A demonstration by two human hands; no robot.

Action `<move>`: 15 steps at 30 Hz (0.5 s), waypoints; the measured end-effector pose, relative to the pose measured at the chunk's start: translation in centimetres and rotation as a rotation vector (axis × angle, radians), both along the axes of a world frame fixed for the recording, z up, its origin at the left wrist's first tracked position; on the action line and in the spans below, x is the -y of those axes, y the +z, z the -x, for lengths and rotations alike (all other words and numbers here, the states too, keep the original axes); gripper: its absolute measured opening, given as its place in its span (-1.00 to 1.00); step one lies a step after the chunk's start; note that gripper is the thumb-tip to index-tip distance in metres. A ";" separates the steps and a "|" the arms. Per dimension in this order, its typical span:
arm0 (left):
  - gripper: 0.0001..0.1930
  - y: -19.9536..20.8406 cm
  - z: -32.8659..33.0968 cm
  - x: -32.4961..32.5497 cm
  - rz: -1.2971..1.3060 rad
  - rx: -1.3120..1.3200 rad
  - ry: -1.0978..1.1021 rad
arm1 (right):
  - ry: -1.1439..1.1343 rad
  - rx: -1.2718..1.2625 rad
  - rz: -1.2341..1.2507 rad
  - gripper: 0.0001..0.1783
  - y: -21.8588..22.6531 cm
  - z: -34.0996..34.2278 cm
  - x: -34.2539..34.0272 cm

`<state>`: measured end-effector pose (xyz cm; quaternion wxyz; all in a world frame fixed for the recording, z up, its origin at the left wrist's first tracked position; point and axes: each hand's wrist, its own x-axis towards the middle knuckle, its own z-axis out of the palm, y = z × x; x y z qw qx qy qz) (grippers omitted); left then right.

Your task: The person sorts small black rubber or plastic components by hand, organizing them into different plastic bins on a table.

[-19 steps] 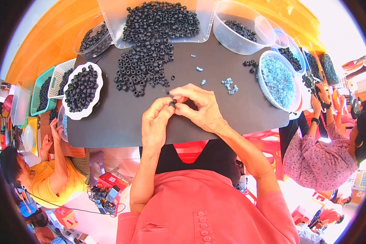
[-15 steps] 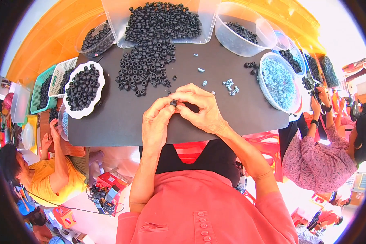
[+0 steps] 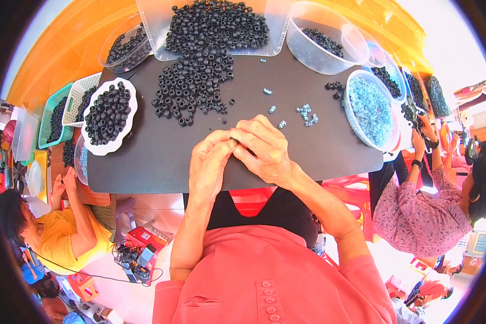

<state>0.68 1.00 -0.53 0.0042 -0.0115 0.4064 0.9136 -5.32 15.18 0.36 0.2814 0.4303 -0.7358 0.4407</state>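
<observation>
Above the near half of the dark table my two hands meet fingertip to fingertip. My left hand (image 3: 206, 162) is closed in a pinch on a small black bead-like piece (image 3: 234, 140), of which only a dark sliver shows. Against it press the bent, closed fingers of my right hand (image 3: 265, 150); whether they hold anything else is hidden. Beyond the hands spreads a pile of black round pieces with holes (image 3: 186, 86). Several small shiny pale-blue pieces (image 3: 306, 112) lie loose to its right.
A clear bin (image 3: 281, 32) of black pieces tips onto the table (image 3: 146, 167). At left stands a white scalloped dish (image 3: 133, 105); at right, a tub (image 3: 348, 108) of pale-blue pieces. Behind it is a larger clear tub (image 3: 313, 56). Other people sit at both sides.
My right fingers have curled in closer over the left fingertips, covering most of the black piece that showed before. A pale-blue piece beside my right hand is now more exposed.
</observation>
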 end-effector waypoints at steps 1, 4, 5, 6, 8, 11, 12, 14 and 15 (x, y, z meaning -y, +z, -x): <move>-0.84 -0.1 0.1 0.0 0.005 0.006 0.002 | -0.002 0.000 -0.001 -0.62 0.0 -0.1 -0.1; -0.85 0.0 0.5 0.0 0.023 -0.004 -0.016 | 0.034 0.111 -0.033 -0.61 0.0 -0.2 -0.2; -0.84 0.1 0.6 0.1 0.036 -0.018 -0.034 | 0.050 0.202 -0.002 -0.63 0.2 -0.2 0.0; -0.84 0.2 0.6 0.1 0.037 -0.022 -0.035 | 0.065 0.292 0.030 -0.65 0.3 -0.2 0.1; -0.84 0.2 0.5 0.1 0.036 -0.048 -0.038 | 0.056 0.273 0.018 -0.66 0.4 -0.2 0.1; -0.83 -0.3 0.2 0.3 0.023 -0.050 -0.041 | 0.055 0.197 0.004 -0.65 0.3 0.0 -0.2; -0.83 -0.3 0.1 0.1 0.023 -0.063 -0.049 | 0.064 0.147 0.000 -0.63 0.2 0.1 -0.3; -0.82 0.5 -0.1 -0.5 0.146 0.032 0.065 | 0.049 0.142 0.001 -0.66 0.4 0.0 -0.6; -0.82 1.2 -0.3 -0.8 0.257 0.071 0.115 | 0.044 0.165 0.011 -0.69 0.5 0.1 -0.8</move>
